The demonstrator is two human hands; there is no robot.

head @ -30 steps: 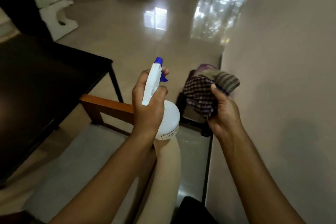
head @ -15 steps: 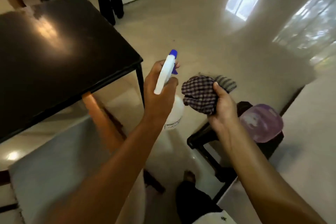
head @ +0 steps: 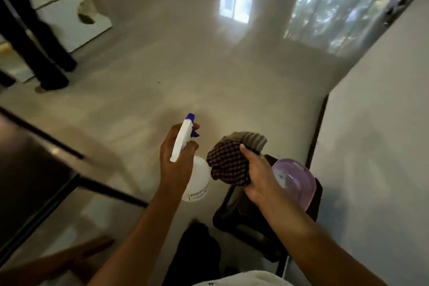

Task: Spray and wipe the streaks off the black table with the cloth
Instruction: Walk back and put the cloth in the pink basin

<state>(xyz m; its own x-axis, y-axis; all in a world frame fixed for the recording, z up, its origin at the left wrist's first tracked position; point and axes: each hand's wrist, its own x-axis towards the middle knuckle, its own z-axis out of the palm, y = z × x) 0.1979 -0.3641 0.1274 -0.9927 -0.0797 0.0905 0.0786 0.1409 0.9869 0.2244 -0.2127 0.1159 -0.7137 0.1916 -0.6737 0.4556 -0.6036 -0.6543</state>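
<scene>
my left hand (head: 176, 160) gripped the sprayer (head: 185, 146) trigger-ready; my right hand (head: 257, 176) clenched the cloth (head: 226, 165), bunched for wiping, off the table (head: 30, 169) edge.

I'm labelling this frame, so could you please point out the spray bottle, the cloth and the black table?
spray bottle (head: 197, 180): head view, on its translucent body.
cloth (head: 226, 165): head view, on the checked bunch.
black table (head: 27, 174): head view, on its dark top.

Window glare on floor (head: 234, 4), motion-blurred edges
</scene>
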